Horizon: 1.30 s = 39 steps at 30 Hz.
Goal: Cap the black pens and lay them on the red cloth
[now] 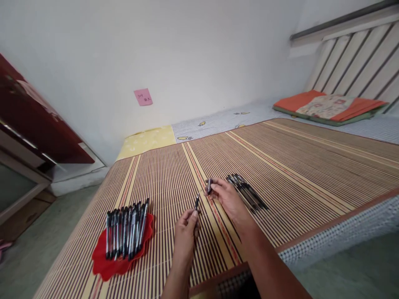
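Note:
My left hand [187, 226] is closed around a pen [197, 202], whose bare tip points up and away from me. In my right hand [225, 194] a dark pen cap [209, 185] is pinched between thumb and fingers, a short way beyond the pen tip and apart from it. Just right of that hand, several dark pens [247, 193] lie side by side on the striped mat. To the left, a row of several clear-barrelled pens with black caps [126, 230] rests on a red scallop-edged cloth [106, 265].
The striped mat [162, 178] covers a bed, its brown-bound edge [327, 222] near me on the right. A folded orange and green cloth item [330, 107] lies at the far right by the slatted headboard [358, 58]. A pink note [143, 97] is on the wall.

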{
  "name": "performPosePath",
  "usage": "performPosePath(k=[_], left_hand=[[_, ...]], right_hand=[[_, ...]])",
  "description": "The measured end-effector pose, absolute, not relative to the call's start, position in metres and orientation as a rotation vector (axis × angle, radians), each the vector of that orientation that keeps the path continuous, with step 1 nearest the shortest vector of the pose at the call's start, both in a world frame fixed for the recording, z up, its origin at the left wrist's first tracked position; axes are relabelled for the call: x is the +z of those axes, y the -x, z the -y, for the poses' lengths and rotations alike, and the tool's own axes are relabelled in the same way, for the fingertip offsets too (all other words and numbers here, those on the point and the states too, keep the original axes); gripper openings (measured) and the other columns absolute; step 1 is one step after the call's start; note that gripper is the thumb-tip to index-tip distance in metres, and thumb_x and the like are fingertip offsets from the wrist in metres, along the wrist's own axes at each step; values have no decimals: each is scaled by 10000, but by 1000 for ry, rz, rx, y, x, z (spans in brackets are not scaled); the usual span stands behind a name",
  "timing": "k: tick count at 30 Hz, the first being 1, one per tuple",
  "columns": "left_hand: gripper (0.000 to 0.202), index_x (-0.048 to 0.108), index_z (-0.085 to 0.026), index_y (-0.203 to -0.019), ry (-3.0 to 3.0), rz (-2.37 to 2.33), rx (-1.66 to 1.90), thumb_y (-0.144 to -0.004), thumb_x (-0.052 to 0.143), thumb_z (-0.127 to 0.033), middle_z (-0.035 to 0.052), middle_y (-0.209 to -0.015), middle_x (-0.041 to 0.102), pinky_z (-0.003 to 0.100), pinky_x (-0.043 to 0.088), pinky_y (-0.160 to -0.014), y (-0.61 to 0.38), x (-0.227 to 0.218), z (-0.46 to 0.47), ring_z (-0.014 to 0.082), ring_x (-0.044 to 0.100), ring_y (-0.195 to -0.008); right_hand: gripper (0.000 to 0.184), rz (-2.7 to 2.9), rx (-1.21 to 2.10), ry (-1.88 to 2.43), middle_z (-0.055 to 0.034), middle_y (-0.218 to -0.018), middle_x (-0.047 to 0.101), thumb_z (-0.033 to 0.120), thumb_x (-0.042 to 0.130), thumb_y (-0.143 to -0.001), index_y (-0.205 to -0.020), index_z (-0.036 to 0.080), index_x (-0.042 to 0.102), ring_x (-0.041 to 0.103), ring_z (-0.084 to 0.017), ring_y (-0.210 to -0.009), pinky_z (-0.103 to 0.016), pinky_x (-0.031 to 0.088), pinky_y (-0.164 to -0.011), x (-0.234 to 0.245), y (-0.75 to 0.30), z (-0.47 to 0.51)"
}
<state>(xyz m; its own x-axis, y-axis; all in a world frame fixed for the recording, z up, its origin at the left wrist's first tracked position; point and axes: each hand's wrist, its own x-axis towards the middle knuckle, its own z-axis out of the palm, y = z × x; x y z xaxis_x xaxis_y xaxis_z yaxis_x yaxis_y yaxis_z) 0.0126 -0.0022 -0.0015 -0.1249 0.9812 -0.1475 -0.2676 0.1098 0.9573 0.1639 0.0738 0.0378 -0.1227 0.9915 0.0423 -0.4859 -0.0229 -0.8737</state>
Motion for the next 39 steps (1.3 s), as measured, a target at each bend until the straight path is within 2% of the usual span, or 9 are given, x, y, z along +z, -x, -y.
performPosePath(k=[4,9,13,17,20,26,35,39], left_hand=[[399,669,-167,-896,-856,-1163,1363,-775,751,-538,-74,-575,407,175,237,-436,-11,-1,3,59,306,-473],[369,674,-171,-867,-872,-1187,1374,-782,750,-522,-63,-593,437,169,276,-451,-10,2,2,65,358,-493],[381,691,-172,-861,-849,-1209,1389,-728,790,-516,-53,-613,468,172,319,-471,-12,3,2,77,398,-514],[338,710,-177,-883,-909,-1230,1375,-747,773,-481,-6,-699,579,208,432,-587,-12,5,4,116,514,-608],[295,711,-186,-875,-972,-1256,1354,-771,746,-460,15,-751,631,228,450,-647,-12,5,4,149,566,-692],[276,718,-183,-845,-1075,-1265,1361,-783,732,-452,27,-762,654,244,446,-686,-13,-1,2,170,587,-735],[294,727,-176,-841,-1119,-1294,1326,-779,727,-464,32,-751,656,243,420,-660,-15,5,5,184,569,-728],[271,729,-183,-870,-1144,-1293,1308,-807,704,-446,35,-777,666,249,429,-684,-15,5,6,193,582,-757]], right_hand=[[288,942,1454,787,-29,-837,694,340,720,-757,-1007,197,711,612,-135,-704,-259,460,-636,34,-165,-75],[224,951,1414,775,46,-626,554,354,766,-729,-848,202,651,441,-81,-518,-215,317,-465,33,-169,-77],[231,992,1387,802,68,-558,472,365,767,-726,-819,191,649,366,-73,-476,-218,256,-435,33,-171,-78],[212,1046,1462,768,50,-636,537,305,776,-720,-860,179,680,376,-60,-493,-223,277,-462,32,-174,-78],[190,1065,1494,710,49,-655,530,300,757,-754,-889,181,697,401,-64,-515,-232,301,-490,33,-176,-77],[157,1143,1480,689,39,-653,518,311,687,-817,-905,182,704,418,-85,-547,-245,282,-505,35,-178,-75],[166,1187,1307,811,33,-636,515,320,642,-830,-928,195,687,411,-109,-549,-253,309,-514,41,-188,-75],[141,1366,1290,883,39,-600,511,296,612,-818,-873,192,689,407,-111,-537,-252,302,-512,47,-190,-73]])
